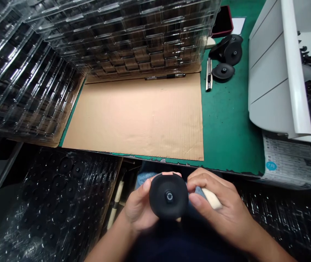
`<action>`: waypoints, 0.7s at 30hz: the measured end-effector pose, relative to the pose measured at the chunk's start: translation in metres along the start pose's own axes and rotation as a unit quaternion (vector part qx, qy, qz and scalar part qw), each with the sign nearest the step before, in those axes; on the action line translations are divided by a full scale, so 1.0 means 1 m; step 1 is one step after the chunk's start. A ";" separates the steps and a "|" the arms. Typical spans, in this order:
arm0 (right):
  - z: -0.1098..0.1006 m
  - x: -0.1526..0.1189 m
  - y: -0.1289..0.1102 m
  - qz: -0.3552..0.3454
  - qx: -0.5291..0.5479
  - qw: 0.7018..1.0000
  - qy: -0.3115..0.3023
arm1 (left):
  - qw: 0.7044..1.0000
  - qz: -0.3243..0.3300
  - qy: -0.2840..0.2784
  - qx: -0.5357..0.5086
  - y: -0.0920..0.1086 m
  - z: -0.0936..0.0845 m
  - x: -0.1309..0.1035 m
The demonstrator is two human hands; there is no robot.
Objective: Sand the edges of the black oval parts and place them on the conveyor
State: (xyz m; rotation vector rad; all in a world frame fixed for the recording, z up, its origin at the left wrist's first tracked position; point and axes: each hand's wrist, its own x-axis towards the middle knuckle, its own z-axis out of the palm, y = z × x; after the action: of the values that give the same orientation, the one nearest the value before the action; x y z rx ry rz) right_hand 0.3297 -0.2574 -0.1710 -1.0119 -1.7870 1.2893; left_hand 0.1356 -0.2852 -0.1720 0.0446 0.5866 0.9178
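My left hand [140, 203] is closed round the edge of a black rounded plastic part [169, 207], which has a raised stem with a ring at its centre. The part is held just in front of the table edge, its broad face turned up towards me. To its right, my right hand [215, 200] grips a cream-handled tool [212, 198]. Its handle end sticks out between thumb and palm, while its working end is hidden. The fingertips of my right hand are close to the part's right rim; whether they touch it I cannot tell.
A cardboard sheet [141, 116] covers much of the green table [226, 127], with a pen [165, 76] at its back. Clear plastic trays [122, 36] stack behind and left. Right are a box cutter [209, 74], black parts [223, 72] and a white bin [270, 69]. More trays [70, 203] stand lower left.
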 end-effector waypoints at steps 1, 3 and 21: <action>0.001 0.000 0.000 0.009 0.016 1.000 -0.014 | 1.000 0.001 -0.004 0.003 0.000 0.000 0.000; 0.003 -0.001 0.000 0.022 0.043 0.998 -0.037 | 1.000 0.003 -0.009 0.009 0.001 -0.001 -0.001; 0.009 -0.002 0.008 -0.090 -0.023 0.994 0.060 | 0.995 0.064 -0.019 0.077 0.002 -0.007 0.001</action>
State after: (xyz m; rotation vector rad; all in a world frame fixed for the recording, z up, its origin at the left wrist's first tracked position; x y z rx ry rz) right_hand 0.3247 -0.2615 -0.1811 -0.9116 -1.7785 1.0598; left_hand 0.1310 -0.2850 -0.1778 0.2392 0.6234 0.9923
